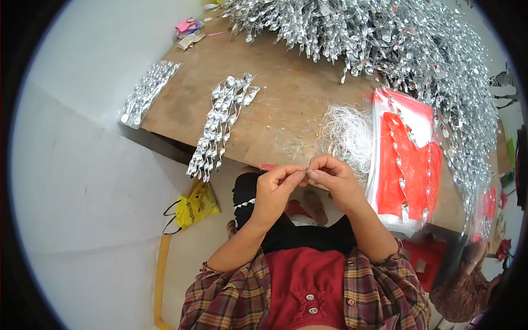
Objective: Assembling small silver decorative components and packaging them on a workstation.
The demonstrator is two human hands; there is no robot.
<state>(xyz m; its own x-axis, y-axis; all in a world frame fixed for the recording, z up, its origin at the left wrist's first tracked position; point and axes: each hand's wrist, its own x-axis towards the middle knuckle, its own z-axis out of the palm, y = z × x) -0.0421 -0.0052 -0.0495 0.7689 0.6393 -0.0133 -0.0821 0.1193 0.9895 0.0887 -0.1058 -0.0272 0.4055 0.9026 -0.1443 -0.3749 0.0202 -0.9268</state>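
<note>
My left hand point(267, 192) and right hand point(341, 184) pinch fine thread point(307, 170) near worktop point(286, 110) edge, held close together, likely for steadiness. White string tangle point(349, 132) just beyond, silver twisted streamers point(219, 118) left, presumably within easy reach.

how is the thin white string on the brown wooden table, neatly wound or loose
Loose: the thin white string lies in a tangled heap of crossing loops on the brown wooden table.
</note>
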